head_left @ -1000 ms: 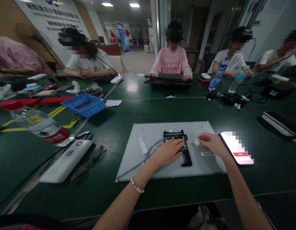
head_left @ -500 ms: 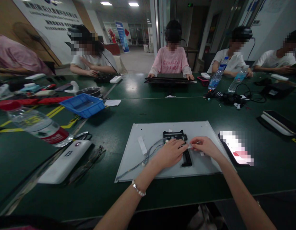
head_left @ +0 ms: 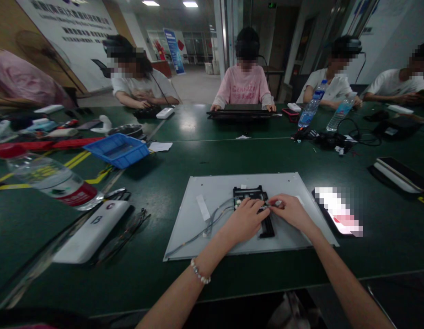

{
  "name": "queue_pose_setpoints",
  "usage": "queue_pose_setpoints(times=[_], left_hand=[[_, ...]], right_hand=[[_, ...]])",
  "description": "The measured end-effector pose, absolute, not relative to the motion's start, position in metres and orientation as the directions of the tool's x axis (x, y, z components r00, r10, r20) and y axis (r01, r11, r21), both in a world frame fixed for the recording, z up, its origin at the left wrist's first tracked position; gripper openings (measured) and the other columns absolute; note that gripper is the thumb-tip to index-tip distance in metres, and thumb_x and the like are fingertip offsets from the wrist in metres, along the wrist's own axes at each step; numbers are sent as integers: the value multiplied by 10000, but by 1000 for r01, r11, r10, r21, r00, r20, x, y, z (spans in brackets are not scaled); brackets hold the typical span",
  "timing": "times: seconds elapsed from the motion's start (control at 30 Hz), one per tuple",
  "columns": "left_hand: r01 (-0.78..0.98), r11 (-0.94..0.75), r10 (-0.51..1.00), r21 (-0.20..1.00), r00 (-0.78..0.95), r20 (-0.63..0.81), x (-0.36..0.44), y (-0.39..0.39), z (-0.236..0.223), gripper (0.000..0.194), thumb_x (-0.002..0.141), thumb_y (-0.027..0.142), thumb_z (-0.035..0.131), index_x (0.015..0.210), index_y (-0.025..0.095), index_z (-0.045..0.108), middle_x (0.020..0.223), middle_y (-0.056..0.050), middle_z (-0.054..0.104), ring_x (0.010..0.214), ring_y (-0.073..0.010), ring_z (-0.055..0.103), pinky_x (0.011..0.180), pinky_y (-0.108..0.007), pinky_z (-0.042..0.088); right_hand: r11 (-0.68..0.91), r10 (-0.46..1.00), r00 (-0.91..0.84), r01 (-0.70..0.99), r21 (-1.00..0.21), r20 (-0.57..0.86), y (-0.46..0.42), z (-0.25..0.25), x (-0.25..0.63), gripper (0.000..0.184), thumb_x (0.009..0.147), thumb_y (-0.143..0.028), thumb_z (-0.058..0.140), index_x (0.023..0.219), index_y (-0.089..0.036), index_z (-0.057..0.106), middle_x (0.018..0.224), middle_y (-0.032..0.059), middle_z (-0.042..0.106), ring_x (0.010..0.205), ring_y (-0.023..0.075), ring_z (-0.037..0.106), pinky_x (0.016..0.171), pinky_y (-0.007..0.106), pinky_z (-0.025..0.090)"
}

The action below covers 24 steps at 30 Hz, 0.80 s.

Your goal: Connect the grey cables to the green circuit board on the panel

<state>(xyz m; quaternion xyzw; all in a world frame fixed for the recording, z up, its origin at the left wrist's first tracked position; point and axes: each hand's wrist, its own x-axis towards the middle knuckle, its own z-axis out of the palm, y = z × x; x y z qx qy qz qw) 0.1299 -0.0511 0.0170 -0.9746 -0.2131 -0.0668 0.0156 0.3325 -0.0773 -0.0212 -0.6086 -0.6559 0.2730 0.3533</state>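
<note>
A pale flat panel (head_left: 184, 219) lies on the green table in front of me. Across its middle sits a black plastic frame (head_left: 267, 228), with grey cables (head_left: 212, 224) running from it to the panel's near left corner. My left hand (head_left: 248, 218) lies over this frame, fingers stretched out, covering much of its centre. At the frame's right side my right hand (head_left: 289, 210) is closed in a pinch beside the left fingertips. A small white piece is between its fingers, mostly hidden. One white strip (head_left: 203, 208) lies on the panel's left part.
To the right lies a lit phone (head_left: 338, 214). On the left are a white power bank (head_left: 91, 233), a tilted water bottle (head_left: 61, 183), glasses (head_left: 126, 237) and a blue tray (head_left: 117, 153). Several people sit across the table; one holds a dark flat panel (head_left: 244, 115).
My right hand has moved left with the small white piece, from the panel's right part to the black frame. My left hand has stayed on the frame, its fingertips shifting slightly right.
</note>
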Motion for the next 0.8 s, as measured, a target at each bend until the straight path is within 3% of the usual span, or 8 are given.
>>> queue_pose_setpoints(times=[0.3,0.63,0.8], left_hand=[[411,-912,407,3,902,143,129,-51,17,379,855,181,456,1233,214,452,1246,-90,481,1164,-257,439,1034,-440,277],[423,-903,430,75,891,150,126,-48,13,517,887,233,419,1381,195,272,1297,-84,484,1209,-220,442,1091,-415,215],[426,-898,440,115,885,154,125,-45,14,539,892,249,403,1400,192,232,1334,-76,465,1233,-206,426,1105,-406,202]], right_hand=[[148,989,-72,611,-777,132,-78,-19,334,136,763,-217,564,834,-215,681,888,31,645,692,144,596,668,275,488],[152,981,9,597,-788,196,-76,-20,341,181,792,-285,540,882,-211,679,913,31,664,665,141,584,652,283,473],[135,990,-44,580,-804,135,-77,-21,341,217,760,-257,566,943,-216,675,945,24,670,655,132,590,647,271,476]])
